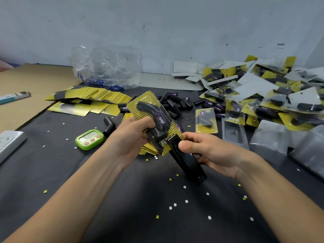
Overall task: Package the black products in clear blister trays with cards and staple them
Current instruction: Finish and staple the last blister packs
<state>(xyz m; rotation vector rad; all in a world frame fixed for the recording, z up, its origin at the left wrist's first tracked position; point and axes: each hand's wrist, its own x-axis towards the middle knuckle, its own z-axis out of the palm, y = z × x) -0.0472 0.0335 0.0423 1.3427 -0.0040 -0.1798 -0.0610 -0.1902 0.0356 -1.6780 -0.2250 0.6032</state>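
My left hand (135, 135) grips a blister pack (150, 111): a yellow dotted card with a black angled product under clear plastic, held tilted above the table. My right hand (208, 151) holds a black stapler (185, 160), whose jaw sits over the pack's lower edge. Loose black products (173, 104) lie in a heap behind the pack. A fan of yellow cards (87, 97) lies at the left. Empty clear blister trays (270, 142) stand at the right.
A big pile of finished packs (273, 95) fills the back right. One finished pack (206, 121) lies flat nearby. A green timer (89, 139) and a single black product (109, 125) sit at the left. A crumpled clear bag (105, 67) is at the back. Paper punch dots litter the dark mat.
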